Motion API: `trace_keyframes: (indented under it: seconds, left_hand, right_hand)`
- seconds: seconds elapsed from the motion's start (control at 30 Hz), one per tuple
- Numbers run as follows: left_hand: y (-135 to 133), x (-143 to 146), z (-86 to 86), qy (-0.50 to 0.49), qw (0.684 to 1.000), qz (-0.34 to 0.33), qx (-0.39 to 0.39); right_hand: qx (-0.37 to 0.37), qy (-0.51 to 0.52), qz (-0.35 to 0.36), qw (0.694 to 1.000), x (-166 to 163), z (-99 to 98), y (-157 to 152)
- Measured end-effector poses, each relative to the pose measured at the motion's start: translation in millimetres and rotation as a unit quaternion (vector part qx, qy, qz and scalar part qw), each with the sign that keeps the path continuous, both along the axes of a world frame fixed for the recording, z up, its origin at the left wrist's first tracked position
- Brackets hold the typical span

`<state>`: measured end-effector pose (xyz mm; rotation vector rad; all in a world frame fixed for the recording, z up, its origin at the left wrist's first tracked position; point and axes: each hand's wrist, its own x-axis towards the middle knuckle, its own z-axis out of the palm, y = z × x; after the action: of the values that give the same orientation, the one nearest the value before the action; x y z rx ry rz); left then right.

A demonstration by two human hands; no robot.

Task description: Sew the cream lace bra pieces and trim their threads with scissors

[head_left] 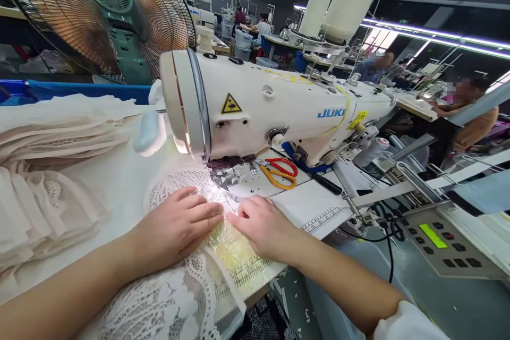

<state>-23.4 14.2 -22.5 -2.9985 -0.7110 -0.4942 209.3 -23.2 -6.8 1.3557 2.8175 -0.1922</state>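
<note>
"In the head view, where's the white, patterned openwork lace?"
"Beyond and below the left hand; that arm hides whether it's one piece, and the bottom edge crops it."
"How are the hands?"
"The left lies palm down on the lace, fingers extended, unclenched. The right hand is curled just beside its fingertips; I can't tell whether it pinches anything."
"What's unclear?"
"Glare washes out the needle area of the white, rounded sewing machine. The right sleeve is cut off."
</note>
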Motion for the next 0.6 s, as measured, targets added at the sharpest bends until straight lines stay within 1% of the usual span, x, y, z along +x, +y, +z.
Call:
trace_keyframes:
  seconds: [0.13,0.23,0.3,0.4,0.5,0.6]
  left_hand:
    - [10.8,-4.7,-0.8,-0.003,1.000,-0.014,-0.001]
    - [18.7,-7.9,0.2,0.023,1.000,-0.015,0.008]
    - [23.7,-9.3,1.5,0.040,0.999,-0.011,0.013]
    - [30.7,-10.7,3.6,0.043,0.999,-0.003,0.002]
    - [37.1,-12.7,4.5,0.037,0.999,0.002,-0.006]
    - [43.8,-15.7,3.7,0.032,0.999,-0.002,0.000]
  right_hand:
    - [-0.009,-0.044,-0.007,0.999,-5.0,3.1,5.0]
    - [0.004,-0.065,-0.002,0.998,-8.8,5.4,10.0]
    - [-0.003,-0.075,0.005,0.997,-12.8,9.8,13.9]
    - [-0.054,-0.121,-0.002,0.991,-22.8,22.5,19.8]
    - [-0.124,-0.182,-0.022,0.975,-35.6,37.1,25.6]
    - [-0.164,-0.205,-0.038,0.964,-46.7,45.3,31.4]
